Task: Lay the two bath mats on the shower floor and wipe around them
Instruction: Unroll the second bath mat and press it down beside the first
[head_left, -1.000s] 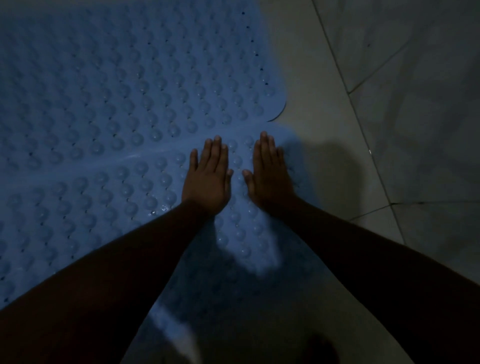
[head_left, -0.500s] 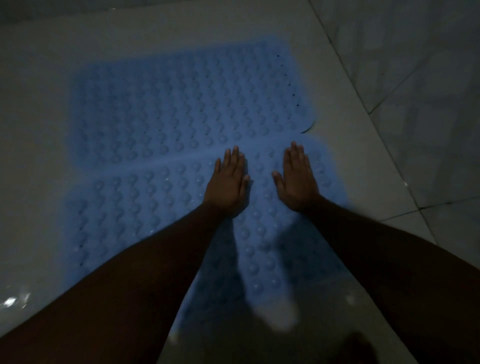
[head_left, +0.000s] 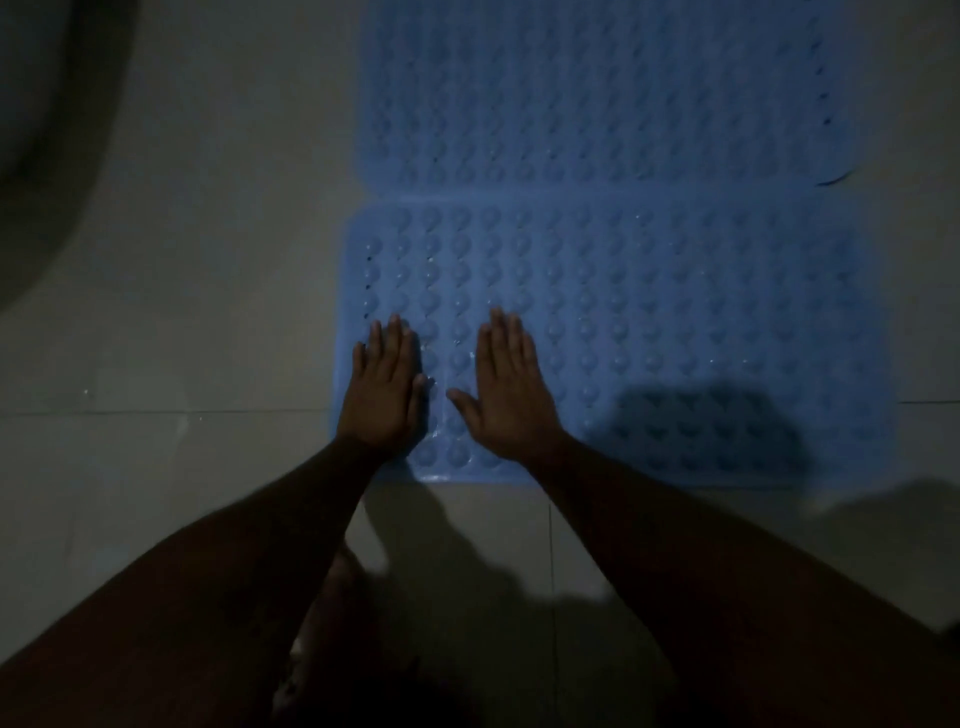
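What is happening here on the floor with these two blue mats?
A person presses both hands flat, fingers straight, on the near mat. The left hand lies at the mat's left edge, and the right hand lies beside it, further in. The far mat lies just beyond, long edge against long edge. Both mats are down on the tiled floor. No cloth shows, so wiping seems not yet begun.

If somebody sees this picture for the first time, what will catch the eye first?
First, the two blue studded bath mats: the near mat in the middle and the far mat just behind it at the top, bright against the dim grey floor tiles. Next, the left hand and right hand, both flat with straight fingers on the near mat's left end, the left hand right by its edge.
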